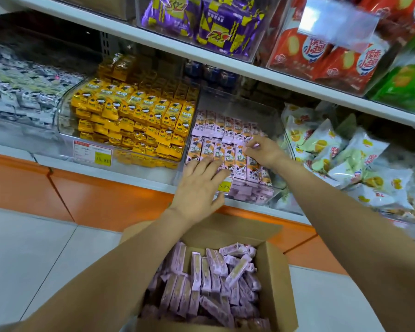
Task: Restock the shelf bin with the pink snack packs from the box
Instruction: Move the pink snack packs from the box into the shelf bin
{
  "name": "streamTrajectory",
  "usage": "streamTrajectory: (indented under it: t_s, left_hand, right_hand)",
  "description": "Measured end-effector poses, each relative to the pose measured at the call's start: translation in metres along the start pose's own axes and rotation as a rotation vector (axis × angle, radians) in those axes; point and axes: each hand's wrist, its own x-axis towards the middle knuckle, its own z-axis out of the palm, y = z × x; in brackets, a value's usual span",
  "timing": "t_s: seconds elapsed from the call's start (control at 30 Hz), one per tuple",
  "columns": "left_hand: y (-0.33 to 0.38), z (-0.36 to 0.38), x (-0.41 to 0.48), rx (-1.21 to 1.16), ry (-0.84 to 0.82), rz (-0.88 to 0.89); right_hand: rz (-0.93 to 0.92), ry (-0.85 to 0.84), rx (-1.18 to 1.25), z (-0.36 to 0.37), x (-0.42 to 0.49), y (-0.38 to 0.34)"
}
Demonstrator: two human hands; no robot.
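left hand flat on near-row packs, fingers straight | right hand pinching a pack further back in bin | box near, loads more pink ones inside

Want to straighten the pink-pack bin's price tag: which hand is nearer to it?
Left. The left hand sits just left of the price tag, a finger across its top. The right hand is farther, up and right, on the pink packs.

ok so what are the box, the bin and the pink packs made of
The box: matte brown cardboard, folded flaps. The shelf bin: clear glossy hard plastic, packs show through its wall. The pink snack packs: probably thin plastic film, slight sheen, crimped ends.
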Motion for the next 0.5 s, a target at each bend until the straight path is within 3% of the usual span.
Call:
streamTrajectory:
  t_s: [0.23,0.33,0.4,0.5]
  left_hand:
    - [0.005,-0.011,0.0,-0.003,-0.113,-0.035]
    - [0.006,-0.016,-0.012,-0.035,-0.014,-0.054]
    - [0.007,-0.018,-0.029,-0.043,0.111,-0.084]
    - [0.008,-0.012,-0.061,-0.039,0.256,-0.164]
  right_hand:
    - [0.028,-0.194,-0.048,-0.003,-0.017,0.011]
    - [-0.103,0.08,-0.013,-0.001,-0.035,0.005]
    - [-0.282,0.319,0.155,0.004,-0.061,-0.008]
    - [-0.51,0.369,0.41,0.023,-0.112,-0.027]
